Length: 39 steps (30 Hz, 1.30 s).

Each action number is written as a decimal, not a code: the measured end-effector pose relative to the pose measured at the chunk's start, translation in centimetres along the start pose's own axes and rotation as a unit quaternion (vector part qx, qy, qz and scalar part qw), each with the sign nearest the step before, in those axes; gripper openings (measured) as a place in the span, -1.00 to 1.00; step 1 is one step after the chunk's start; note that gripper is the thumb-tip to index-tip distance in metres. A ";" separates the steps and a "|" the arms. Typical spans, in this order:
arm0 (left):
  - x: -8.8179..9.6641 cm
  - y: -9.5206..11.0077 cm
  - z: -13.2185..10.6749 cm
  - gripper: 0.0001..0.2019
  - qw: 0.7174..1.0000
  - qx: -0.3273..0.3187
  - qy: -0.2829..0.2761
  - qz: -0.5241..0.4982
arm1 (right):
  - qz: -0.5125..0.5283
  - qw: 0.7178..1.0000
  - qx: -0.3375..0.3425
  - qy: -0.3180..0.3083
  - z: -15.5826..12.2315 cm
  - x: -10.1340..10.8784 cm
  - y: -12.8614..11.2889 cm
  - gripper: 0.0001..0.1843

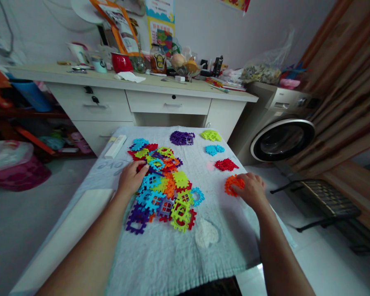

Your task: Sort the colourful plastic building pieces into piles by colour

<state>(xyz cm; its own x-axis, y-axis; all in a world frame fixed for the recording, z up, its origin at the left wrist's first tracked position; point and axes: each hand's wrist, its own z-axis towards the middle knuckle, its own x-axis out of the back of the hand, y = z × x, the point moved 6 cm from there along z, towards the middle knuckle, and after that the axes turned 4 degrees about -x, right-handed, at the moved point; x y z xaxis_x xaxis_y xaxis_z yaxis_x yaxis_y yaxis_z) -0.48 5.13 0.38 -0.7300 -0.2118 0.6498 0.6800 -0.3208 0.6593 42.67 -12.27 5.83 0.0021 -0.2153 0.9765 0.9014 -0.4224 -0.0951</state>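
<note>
A mixed heap of flat interlocking plastic pieces (162, 185) in several colours lies on the cloth-covered table. My left hand (132, 177) is at the heap's left edge, thumb and fingers drawn together beside dark red and purple pieces. What sits between its fingertips is partly hidden. On the right, my right hand (251, 188) grips an orange interlocking piece (232, 185) at the cloth. Beyond it are separate groups of red pieces (226, 165), blue pieces (214, 149) and lime green pieces (211, 135). A purple pile (181, 138) rests at the far middle.
A long white box (115, 146) lies at the table's far left. Behind stands a white desk (169, 101) with jars, a red bowl (121, 62) and papers. To the right are a washing machine (280, 123) and a low woven stool (323, 197).
</note>
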 end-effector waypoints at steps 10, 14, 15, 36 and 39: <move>0.0 0.1 0.0 -0.55 1.000 0.006 0.001 -0.001 | 0.139 0.976 0.166 -0.024 1.0 1.7 -7.8 -0.76; 0.0 0.2 0.0 -0.56 1.000 0.007 0.003 -0.002 | 0.200 0.940 0.264 -0.086 0.2 0.9 -12.8 -0.68; 0.0 0.1 0.0 -0.57 1.000 0.007 0.005 -0.001 | 0.207 0.934 0.274 -0.099 -0.1 0.5 -13.8 -0.63; 0.3 0.5 -0.2 -0.58 1.000 0.006 0.014 0.003 | 0.282 0.868 0.328 -0.242 1.8 -3.6 -21.0 -0.61; 0.3 0.6 -0.2 -0.59 1.000 0.007 0.012 -0.001 | 0.292 0.862 0.324 -0.258 2.2 -3.4 -20.8 -0.62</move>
<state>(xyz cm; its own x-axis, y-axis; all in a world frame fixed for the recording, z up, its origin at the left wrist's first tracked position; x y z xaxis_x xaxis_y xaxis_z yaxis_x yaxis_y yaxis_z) -0.35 4.67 0.91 -0.7333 -0.2340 0.6384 0.6787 -0.3089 0.6663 24.83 -0.80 4.89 0.5786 0.2669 0.7707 0.7341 0.2413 -0.6347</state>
